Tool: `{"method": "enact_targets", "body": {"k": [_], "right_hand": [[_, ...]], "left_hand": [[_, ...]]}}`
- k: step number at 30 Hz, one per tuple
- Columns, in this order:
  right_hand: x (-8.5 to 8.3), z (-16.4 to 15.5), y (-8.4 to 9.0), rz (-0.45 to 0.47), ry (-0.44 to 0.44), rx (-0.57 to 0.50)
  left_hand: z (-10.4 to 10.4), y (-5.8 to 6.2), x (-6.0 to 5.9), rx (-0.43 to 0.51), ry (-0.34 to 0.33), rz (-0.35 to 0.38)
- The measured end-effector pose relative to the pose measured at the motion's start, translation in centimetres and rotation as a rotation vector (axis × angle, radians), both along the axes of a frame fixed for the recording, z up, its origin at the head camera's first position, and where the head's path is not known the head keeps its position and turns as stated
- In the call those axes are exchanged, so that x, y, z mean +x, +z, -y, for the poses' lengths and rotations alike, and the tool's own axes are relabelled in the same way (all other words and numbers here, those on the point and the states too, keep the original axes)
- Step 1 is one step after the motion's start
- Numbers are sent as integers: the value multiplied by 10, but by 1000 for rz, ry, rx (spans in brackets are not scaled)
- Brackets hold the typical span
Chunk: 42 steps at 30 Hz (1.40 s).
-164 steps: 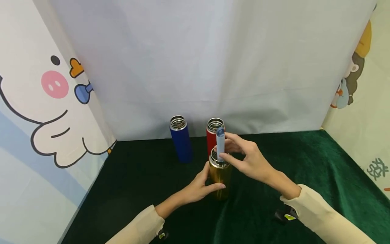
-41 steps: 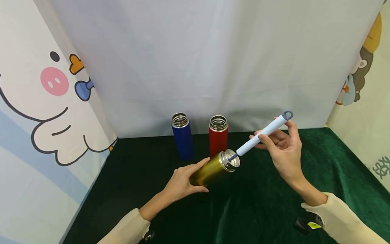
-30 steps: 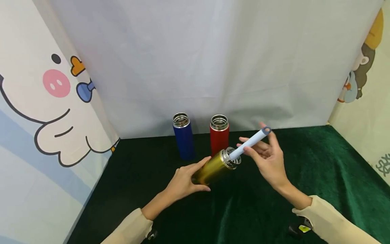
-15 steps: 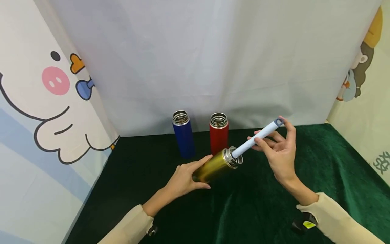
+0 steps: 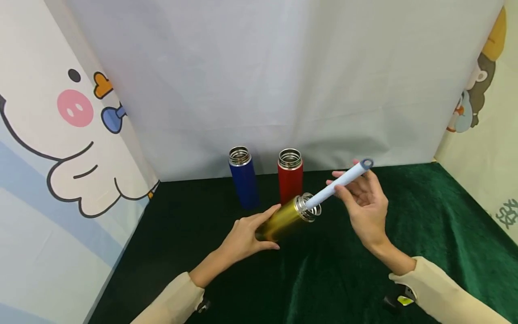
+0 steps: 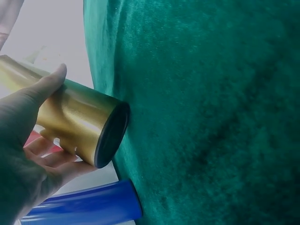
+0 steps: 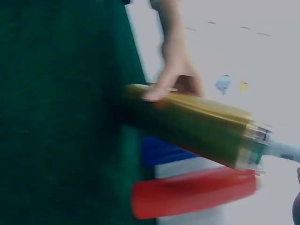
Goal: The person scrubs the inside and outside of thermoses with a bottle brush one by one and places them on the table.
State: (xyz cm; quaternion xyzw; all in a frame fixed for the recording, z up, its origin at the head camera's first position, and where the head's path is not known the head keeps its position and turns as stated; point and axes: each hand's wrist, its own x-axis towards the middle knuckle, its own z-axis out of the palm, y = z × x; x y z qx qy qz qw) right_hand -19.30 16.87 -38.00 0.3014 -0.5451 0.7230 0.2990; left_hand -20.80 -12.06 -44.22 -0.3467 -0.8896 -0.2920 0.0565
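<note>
The left hand (image 5: 244,236) has its grip around a gold bottle (image 5: 283,220), tilted over the green desk (image 5: 425,225). The right hand (image 5: 364,204) pinches a pale brush handle (image 5: 340,183) entering the bottle's mouth, near the red bottle (image 5: 290,175) and blue bottle (image 5: 242,176).

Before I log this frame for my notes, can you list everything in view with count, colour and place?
gold bottle: 1, gold with steel neck, tilted, centre of the cloth
brush handle: 1, pale blue with grey loop, front end in the gold bottle's mouth
blue bottle: 1, blue, open, upright at the back
red bottle: 1, red, open, upright beside the blue one
cloth: 1, dark green, covers the table
left hand: 1, grips the gold bottle
right hand: 1, pinches the brush handle
</note>
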Motion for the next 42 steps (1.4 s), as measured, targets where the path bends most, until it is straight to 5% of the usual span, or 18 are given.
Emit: {"method": "enact_targets", "body": {"k": [5,11,20,30,42], "right_hand": [[-4,-14,24,87,87,-44],[-5,-26,42,36,125,-70],[-6,-42,67,14,52,-194],[-9,-32,59,57,-25,-170],[-12,-17,45,7,-49,-139]], "left_hand": [[6,-2,1,20,16,-25],[7,-4,1,19,0,-48],[4,-3,1,9,5,-53],[7,-5,6,24,20,-63],[4,-6,4,38,40,-92]]}}
